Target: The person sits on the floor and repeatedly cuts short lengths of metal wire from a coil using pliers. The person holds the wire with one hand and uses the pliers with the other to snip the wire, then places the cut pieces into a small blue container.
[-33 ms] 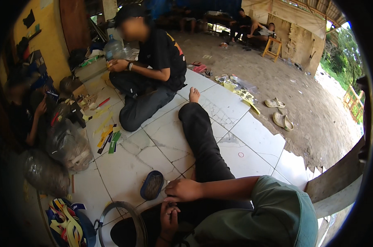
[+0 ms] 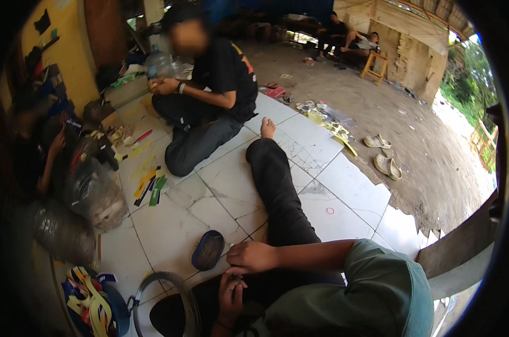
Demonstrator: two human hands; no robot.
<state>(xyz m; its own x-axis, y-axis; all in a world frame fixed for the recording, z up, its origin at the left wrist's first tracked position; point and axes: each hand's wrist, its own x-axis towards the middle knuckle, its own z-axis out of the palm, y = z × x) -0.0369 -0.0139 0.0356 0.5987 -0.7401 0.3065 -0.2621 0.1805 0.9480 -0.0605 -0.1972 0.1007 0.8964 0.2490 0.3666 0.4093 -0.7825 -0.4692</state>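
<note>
My right hand (image 2: 251, 256) is closed, fingertips pinched together over my lap, with a small pale bit showing by its knuckles. Just below it, my left hand (image 2: 231, 289) has its fingers curled in, almost touching the right one's fingertips. Whatever lies between the fingers is too small and hidden to make out. Beside my right hand, a small dark blue oval dish (image 2: 208, 250) on the tiles holds what look like thin, short pieces of wire. A coil of thin grey wire (image 2: 179, 282) rests left of my left hand, partly over my dark-clothed leg.
Lower left stands a dark blue tub (image 2: 122, 306) of coloured strips (image 2: 100, 309). Plastic bags (image 2: 100, 196) lie beyond it. Coloured strips (image 2: 158, 191) lie on the cracked tile floor (image 2: 170, 236). Another person (image 2: 218, 73) sits cross-legged ahead; a second person (image 2: 33, 140) is at left.
The whole view shifts slightly, with the far scene sliding a little rightward. My hands stay together in nearly the same pose.
</note>
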